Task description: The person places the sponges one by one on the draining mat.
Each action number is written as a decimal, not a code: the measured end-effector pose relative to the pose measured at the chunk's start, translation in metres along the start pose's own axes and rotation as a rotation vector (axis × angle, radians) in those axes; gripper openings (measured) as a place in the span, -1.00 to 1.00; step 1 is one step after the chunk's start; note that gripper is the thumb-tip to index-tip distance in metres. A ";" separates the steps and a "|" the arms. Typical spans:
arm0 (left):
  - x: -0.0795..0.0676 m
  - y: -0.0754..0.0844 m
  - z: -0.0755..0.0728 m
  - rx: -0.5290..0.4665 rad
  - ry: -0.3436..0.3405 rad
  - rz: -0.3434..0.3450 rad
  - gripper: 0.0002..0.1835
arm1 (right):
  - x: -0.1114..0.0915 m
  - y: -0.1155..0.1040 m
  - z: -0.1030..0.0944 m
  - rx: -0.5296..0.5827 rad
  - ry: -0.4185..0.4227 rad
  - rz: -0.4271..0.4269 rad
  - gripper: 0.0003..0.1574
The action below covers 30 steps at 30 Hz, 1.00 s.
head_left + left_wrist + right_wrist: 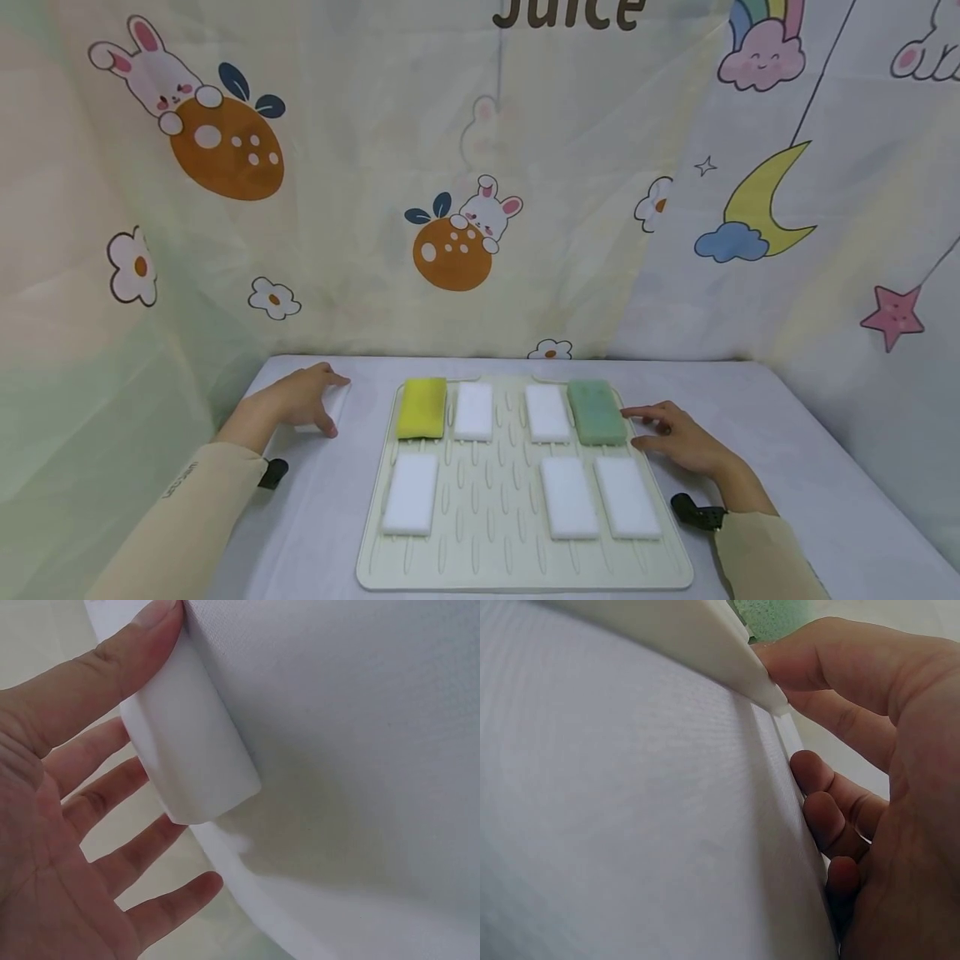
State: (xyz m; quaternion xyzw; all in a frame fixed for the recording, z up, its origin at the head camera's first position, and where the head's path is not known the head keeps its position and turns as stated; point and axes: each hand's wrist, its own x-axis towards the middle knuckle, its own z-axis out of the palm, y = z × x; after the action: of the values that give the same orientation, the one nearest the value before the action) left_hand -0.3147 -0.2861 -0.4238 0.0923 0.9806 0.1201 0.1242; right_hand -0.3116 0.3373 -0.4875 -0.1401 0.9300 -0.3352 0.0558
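At the left of the table, my left hand [303,400] grips a white sponge block [191,742]. In the left wrist view the thumb lies along its near side, and the fingers are spread behind it. My right hand [678,442] rests at the right edge of a pale ribbed mat [487,500], its thumb and index finger touching the rim beside a green sponge [597,412]. A yellow sponge [422,408] lies at the mat's back left. Two white blocks stand in the back row, one of them this white block [473,412]. Several more lie on the mat's front part.
A white cloth [300,517] covers the table. Behind it hangs a printed curtain [360,250] with rabbits, oranges and flowers, and the fabric continues along both sides.
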 end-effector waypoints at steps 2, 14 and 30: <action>0.000 -0.001 0.000 -0.002 0.004 0.003 0.06 | 0.000 0.000 0.000 0.006 0.000 -0.008 -0.35; -0.002 -0.005 0.001 -0.013 0.024 0.044 0.04 | 0.001 0.001 -0.002 0.013 -0.002 0.006 -0.35; -0.007 -0.012 0.007 -0.052 0.055 0.093 0.07 | -0.002 0.000 -0.001 0.037 -0.014 -0.012 -0.33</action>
State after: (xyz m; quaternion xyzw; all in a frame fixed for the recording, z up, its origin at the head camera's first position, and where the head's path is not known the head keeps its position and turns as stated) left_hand -0.3083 -0.2972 -0.4322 0.1309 0.9749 0.1537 0.0939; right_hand -0.3103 0.3386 -0.4863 -0.1470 0.9223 -0.3518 0.0626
